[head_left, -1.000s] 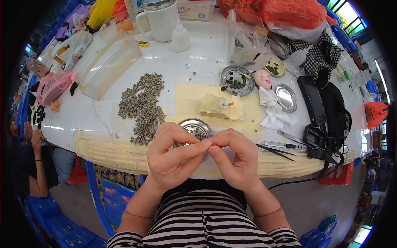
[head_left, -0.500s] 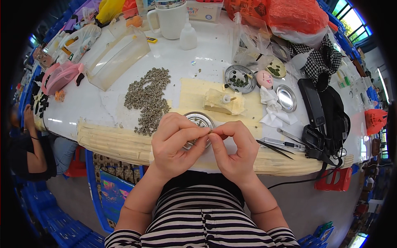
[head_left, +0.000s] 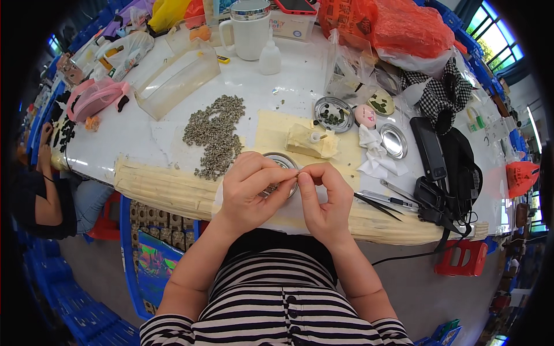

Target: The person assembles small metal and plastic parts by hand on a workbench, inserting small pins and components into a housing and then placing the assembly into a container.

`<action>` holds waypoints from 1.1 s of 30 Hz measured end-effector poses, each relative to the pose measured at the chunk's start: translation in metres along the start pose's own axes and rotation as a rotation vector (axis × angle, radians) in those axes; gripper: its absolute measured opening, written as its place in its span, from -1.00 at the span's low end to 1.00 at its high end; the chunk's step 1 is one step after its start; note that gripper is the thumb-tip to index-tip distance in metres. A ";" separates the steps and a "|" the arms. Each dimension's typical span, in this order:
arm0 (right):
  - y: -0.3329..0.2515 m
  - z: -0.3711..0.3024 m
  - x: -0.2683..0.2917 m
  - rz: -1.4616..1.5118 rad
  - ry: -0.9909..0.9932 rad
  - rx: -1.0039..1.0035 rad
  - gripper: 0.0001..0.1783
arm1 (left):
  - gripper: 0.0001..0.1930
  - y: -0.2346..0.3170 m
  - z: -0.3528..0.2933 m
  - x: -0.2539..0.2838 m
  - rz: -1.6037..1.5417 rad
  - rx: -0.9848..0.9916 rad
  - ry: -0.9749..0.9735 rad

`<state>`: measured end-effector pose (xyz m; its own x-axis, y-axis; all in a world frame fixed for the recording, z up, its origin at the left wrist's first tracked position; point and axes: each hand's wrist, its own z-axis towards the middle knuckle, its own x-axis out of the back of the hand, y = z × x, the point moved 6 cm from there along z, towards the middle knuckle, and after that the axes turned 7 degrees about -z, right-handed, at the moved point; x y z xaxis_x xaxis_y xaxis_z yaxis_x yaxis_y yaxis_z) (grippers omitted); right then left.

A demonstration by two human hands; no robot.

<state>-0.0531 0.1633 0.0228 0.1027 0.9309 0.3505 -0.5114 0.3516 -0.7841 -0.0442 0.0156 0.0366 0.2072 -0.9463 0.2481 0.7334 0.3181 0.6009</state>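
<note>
Both hands meet fingertip to fingertip above a small round metal dish (head_left: pixel 281 157), close to the table's front edge. My left hand (head_left: pixel 249 187) pinches with thumb and forefinger; my right hand (head_left: pixel 326 196) does likewise, its tips almost touching the left ones. Whatever is between the fingertips is tiny and mostly hidden. The hands cover most of the dish. Left of them spreads a heap of small grey-brown pieces (head_left: pixel 216 124). Just beyond the dish stands a block wrapped in cream tape (head_left: pixel 310 143), with a small white nozzle-like part on top.
Dark tweezers (head_left: pixel 378 206) and a utility knife (head_left: pixel 389 199) lie right of my hands. Farther back are a metal dish of dark green pieces (head_left: pixel 333 114), a white squeeze bottle (head_left: pixel 269 57) and a white mug (head_left: pixel 248 37). A black bag (head_left: pixel 461 161) lies at right.
The view has shifted slightly, so the table sits a little differently in the picture. Both hands keep their pinch over the dish.
</note>
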 end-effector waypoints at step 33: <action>0.006 -0.009 0.005 0.113 -0.099 -0.076 -0.87 | -0.78 0.001 0.000 0.002 -0.043 0.027 -0.089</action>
<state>-0.0477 0.1714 0.0151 -0.0384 0.9519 0.3039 -0.4486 0.2554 -0.8565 -0.0426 0.0139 0.0377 0.1168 -0.9506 0.2877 0.7225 0.2801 0.6321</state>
